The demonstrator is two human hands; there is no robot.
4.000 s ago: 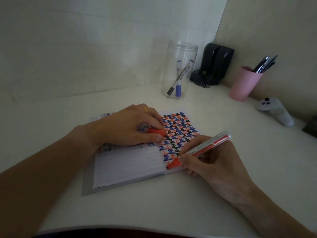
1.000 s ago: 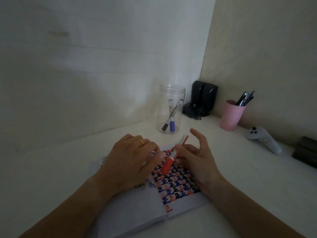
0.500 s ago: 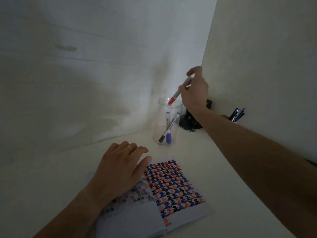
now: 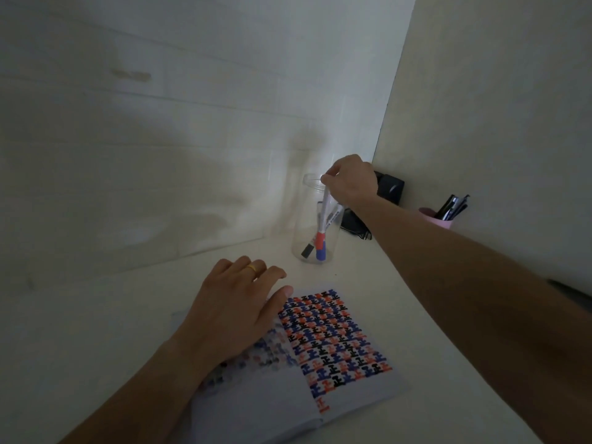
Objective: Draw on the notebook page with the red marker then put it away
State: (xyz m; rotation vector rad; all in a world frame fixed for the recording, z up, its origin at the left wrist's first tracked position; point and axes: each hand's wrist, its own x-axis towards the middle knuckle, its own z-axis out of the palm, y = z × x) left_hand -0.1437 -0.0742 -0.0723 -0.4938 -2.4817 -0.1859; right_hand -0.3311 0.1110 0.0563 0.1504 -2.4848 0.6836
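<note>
The open notebook (image 4: 346, 389) lies on the white desk, its right page filled with red, blue and black marks. My left hand (image 4: 234, 312) rests flat on the left page, fingers apart. My right hand (image 4: 350, 181) is over the mouth of the clear jar (image 4: 307, 219), with its fingertips pinched on the top end of the red marker (image 4: 322, 225). The marker hangs cap-down inside the jar, its red cap near the bottom beside a blue-capped marker (image 4: 321, 253) and a black-capped marker (image 4: 307, 251).
A pink cup (image 4: 437, 217) with dark pens stands at the right by the wall. Black speakers (image 4: 389, 187) sit in the corner behind the jar. My right forearm stretches across the right side of the desk (image 4: 96, 315).
My right hand has come down from above the jar and lowered the red marker into it, cap first. The left hand stays on the notebook.
</note>
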